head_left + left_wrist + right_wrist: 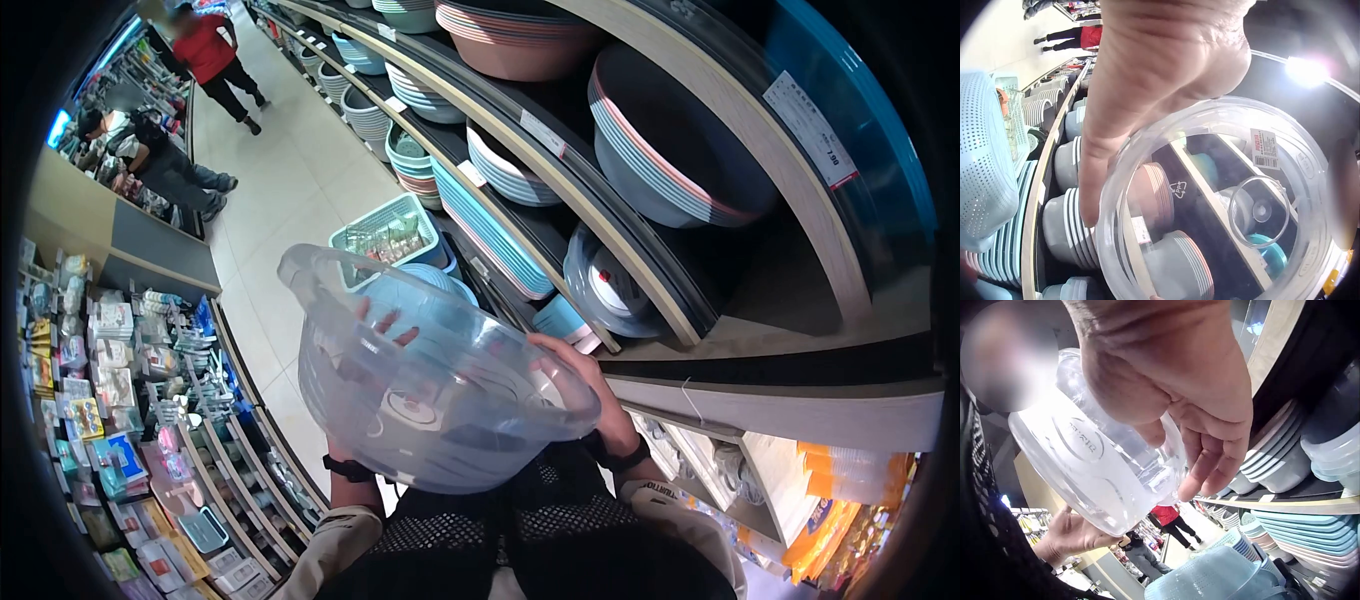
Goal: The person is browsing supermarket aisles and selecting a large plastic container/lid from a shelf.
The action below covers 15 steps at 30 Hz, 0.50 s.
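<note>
Clear basin (455, 385) tilts just before me, the right hand (1188, 394) pinching its rim, the left hand (1154, 81) bracing it, fingers straight and apart; I'd share its weight evenly, easing any turn.

So there's a person in a red top (207, 50) at upper left, out on the pale tiled floor (285, 170). Stacked pink basins (515, 45) sit top centre, grey basins (637, 160) upper right, plus a white price label (808, 125) nearby. Packaged goods (112, 320) crowd the left side, orange packets (825, 535) lower right.
</note>
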Motion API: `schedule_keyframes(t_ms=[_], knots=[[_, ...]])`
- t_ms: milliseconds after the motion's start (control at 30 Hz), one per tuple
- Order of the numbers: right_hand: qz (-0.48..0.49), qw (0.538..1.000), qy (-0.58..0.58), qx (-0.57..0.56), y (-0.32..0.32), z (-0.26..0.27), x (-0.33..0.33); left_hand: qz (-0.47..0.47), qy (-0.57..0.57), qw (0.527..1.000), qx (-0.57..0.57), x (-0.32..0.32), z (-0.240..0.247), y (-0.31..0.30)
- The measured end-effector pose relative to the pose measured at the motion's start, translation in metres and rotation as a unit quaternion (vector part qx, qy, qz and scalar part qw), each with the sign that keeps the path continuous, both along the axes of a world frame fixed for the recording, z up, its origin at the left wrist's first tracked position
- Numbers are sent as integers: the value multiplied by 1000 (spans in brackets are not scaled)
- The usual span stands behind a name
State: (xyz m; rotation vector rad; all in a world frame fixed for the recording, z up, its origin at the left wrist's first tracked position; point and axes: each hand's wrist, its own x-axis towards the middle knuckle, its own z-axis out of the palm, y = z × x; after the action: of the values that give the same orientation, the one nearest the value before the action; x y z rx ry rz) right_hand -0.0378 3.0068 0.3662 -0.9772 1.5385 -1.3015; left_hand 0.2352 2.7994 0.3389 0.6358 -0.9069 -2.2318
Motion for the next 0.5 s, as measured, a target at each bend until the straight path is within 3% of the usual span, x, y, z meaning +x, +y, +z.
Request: schedule_keyframes(t_ms=[67, 200, 500], knots=[[14, 1000, 15, 0, 2, -3, 0, -1, -8, 1000, -11, -2, 3, 5], [-52, 998, -13, -15, 4, -27, 1, -3, -40, 998, -56, -7, 7, 12], [-181, 981, 20, -70, 8, -41, -6, -54, -5, 999, -5, -14, 29, 20]])
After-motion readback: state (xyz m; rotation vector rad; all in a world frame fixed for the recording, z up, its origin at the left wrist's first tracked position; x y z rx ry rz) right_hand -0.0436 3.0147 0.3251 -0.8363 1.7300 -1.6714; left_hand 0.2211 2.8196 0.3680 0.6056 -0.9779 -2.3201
